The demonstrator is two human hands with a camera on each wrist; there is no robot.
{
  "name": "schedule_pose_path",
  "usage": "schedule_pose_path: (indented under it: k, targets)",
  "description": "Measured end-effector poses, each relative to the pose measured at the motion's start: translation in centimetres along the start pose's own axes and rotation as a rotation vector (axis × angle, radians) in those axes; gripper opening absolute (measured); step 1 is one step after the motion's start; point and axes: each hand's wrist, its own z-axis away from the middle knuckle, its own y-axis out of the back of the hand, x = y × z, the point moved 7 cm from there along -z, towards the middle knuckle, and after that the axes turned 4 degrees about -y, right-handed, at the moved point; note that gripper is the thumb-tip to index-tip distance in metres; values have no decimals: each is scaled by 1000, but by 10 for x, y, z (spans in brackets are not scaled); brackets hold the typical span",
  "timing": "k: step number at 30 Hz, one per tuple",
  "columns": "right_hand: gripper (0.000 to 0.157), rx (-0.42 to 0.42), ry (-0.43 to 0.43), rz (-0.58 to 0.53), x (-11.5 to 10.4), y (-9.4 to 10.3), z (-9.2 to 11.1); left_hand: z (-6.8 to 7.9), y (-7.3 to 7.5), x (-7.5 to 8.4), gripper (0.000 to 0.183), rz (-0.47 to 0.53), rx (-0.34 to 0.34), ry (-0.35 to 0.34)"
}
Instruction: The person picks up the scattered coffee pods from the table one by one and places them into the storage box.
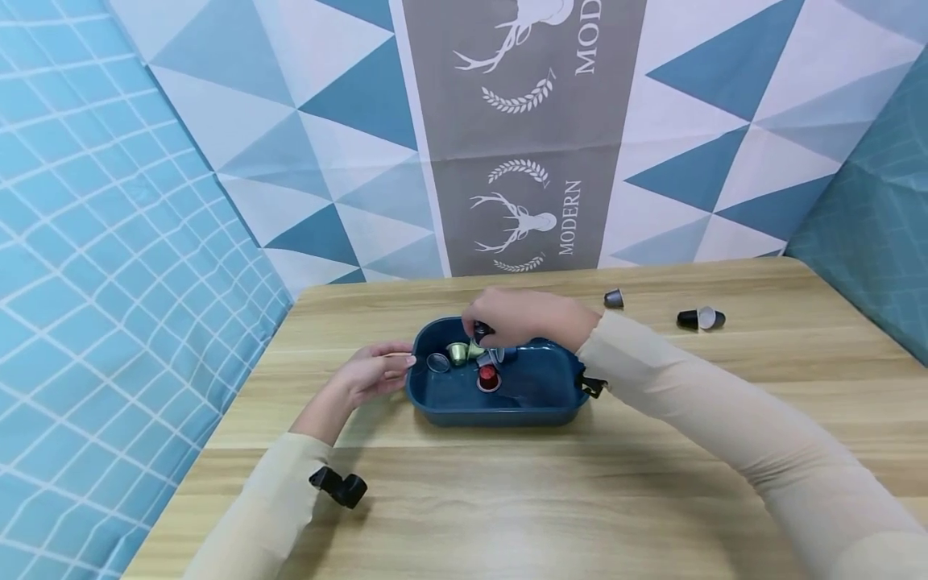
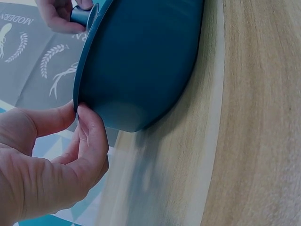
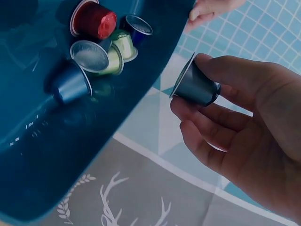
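The left hand [image 2: 54,162] pinches the tray [image 2: 141,56], probably to steady it; the right hand [image 3: 249,108] pinches a dark capsule [image 3: 196,85].

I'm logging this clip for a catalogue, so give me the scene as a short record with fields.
Left hand: the left hand pinches the rim of the tray at its left end
Right hand: the right hand holds a dark capsule above the tray
In tray: red capsule, two green capsules, several blue ones
Outside tray: grey capsule and a black group, exact count unclear
Surface: wooden table
Backdrop: patterned cloth reading MODERN
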Motion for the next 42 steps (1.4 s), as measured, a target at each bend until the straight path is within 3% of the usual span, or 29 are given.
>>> schedule_pose_path:
  k: [13,19,25,42]
  targets:
    - [14,-66,21,-8,-12,-21,-19,3,2,2,48,11,-13,-13]
    - [14,-131,-23,50,-13,-36,-27,4,1,-1,42,19,-14,-8]
    - [12,-167,-59,39,-14,-47,-33,6,3,-4,46,-2,5,3]
    - [17,-182,-75,85,-11,-51,-35,3,-3,-1,51,-15,2,-18]
